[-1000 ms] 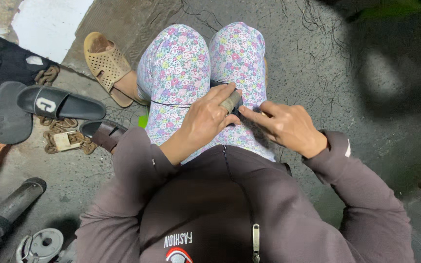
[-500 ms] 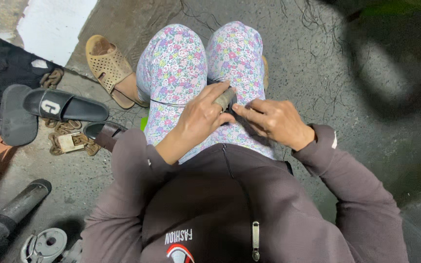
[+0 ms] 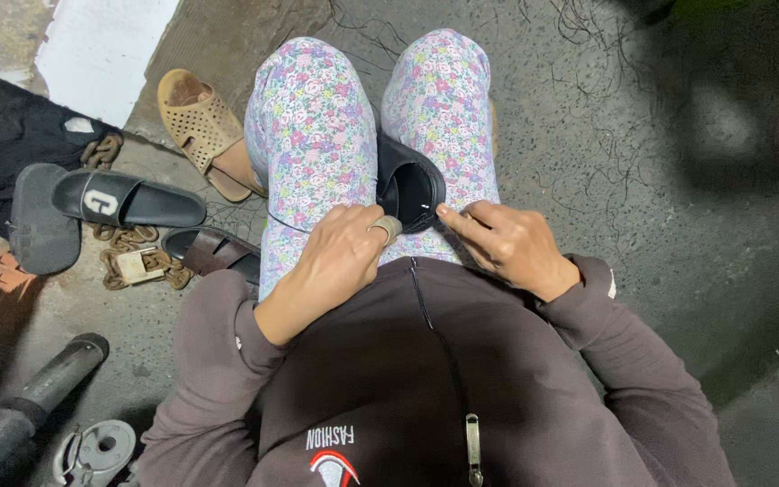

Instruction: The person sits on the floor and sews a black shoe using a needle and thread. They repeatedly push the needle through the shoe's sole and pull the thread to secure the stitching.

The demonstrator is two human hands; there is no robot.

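Observation:
A black shoe [image 3: 407,185] is wedged between my knees, which are in floral trousers, with its opening facing me. My left hand [image 3: 335,257] lies on my left thigh and its fingers grip the shoe's near edge; one finger wears a pale band. My right hand [image 3: 508,245] comes in from the right, with forefinger and thumb pinched at the shoe's rim. A thin pale sliver shows at those fingertips, too small to identify.
On the concrete floor to the left lie a tan perforated sandal [image 3: 196,126], black slides [image 3: 123,200], a brown sandal [image 3: 214,252] and a chain with a padlock [image 3: 137,266]. A dark pipe [image 3: 38,401] and a metal fitting [image 3: 96,449] are at the lower left.
Both hands have drawn back toward my body, uncovering the shoe between my knees. The view has also shifted slightly.

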